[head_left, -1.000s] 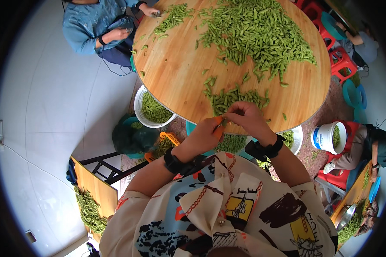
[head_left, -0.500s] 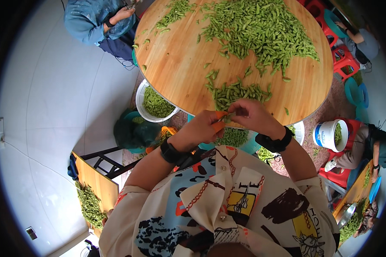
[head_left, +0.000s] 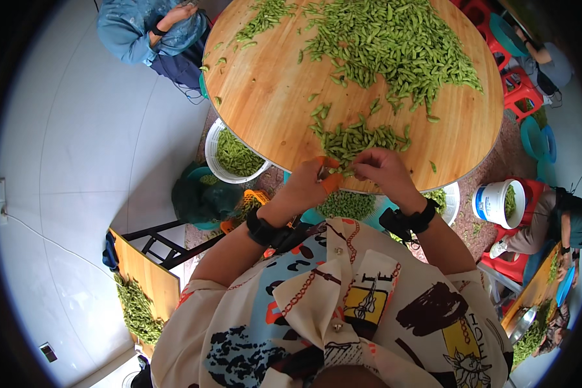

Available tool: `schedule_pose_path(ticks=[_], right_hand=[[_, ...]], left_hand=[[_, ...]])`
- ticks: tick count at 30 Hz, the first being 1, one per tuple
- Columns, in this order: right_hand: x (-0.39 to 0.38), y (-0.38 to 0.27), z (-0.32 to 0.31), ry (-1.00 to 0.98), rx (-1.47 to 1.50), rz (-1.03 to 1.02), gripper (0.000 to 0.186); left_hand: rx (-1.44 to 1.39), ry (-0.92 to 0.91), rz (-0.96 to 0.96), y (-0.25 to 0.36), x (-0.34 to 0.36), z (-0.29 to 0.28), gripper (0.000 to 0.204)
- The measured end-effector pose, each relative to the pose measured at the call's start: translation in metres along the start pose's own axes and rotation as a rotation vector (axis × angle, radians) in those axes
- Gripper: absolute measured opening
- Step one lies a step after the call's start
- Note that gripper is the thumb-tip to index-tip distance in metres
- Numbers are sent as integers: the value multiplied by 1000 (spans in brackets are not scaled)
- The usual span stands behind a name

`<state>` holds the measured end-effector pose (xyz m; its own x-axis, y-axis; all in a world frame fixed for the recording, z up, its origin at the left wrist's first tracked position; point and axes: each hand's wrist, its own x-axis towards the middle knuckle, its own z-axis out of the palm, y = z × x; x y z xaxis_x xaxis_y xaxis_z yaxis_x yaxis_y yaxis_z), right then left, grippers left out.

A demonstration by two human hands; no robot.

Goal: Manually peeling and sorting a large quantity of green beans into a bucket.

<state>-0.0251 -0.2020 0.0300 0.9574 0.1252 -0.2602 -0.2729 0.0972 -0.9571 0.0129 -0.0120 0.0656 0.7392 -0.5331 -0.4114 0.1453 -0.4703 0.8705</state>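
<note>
At the near edge of the round wooden table (head_left: 265, 103), my two hands almost meet. My left hand (head_left: 308, 185), with orange covers on its thumb and a finger, is closed in a pinch around a green soybean pod (head_left: 345, 172). The fingertips of my right hand (head_left: 387, 173) are pressed together at the pod's other side, partly hiding it. Just beyond the fingers lies a small heap of soybean pods (head_left: 362, 138). Below my hands, a teal basin (head_left: 379, 208) holds shelled green beans (head_left: 346, 204).
A large pod pile (head_left: 394, 52) covers the table's far side. White baskets (head_left: 216, 165) stand left and right below the rim. A white bucket (head_left: 491, 204) rests on a red stool to the right. Co-workers (head_left: 152, 39) sit around, and another table (head_left: 155, 265) is behind left.
Both hands have shifted slightly away from me toward the small heap, and my left fingers have spread a little. The co-worker at the far left has moved a hand slightly.
</note>
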Motion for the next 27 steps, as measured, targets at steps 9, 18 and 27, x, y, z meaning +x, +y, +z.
schedule_pose_path(ticks=[9,18,27], right_hand=[[-3,-6,14,36,273,171,8],[-5,-4,5,-29,326,165,12],[-9,3,13,40,36,-15,8]], left_hand=[[-268,-92,-124,-1,4,-6,12],[-450,-247,-60,-11,11,-7,12],[-61,-165,171,-23,21,6,18]])
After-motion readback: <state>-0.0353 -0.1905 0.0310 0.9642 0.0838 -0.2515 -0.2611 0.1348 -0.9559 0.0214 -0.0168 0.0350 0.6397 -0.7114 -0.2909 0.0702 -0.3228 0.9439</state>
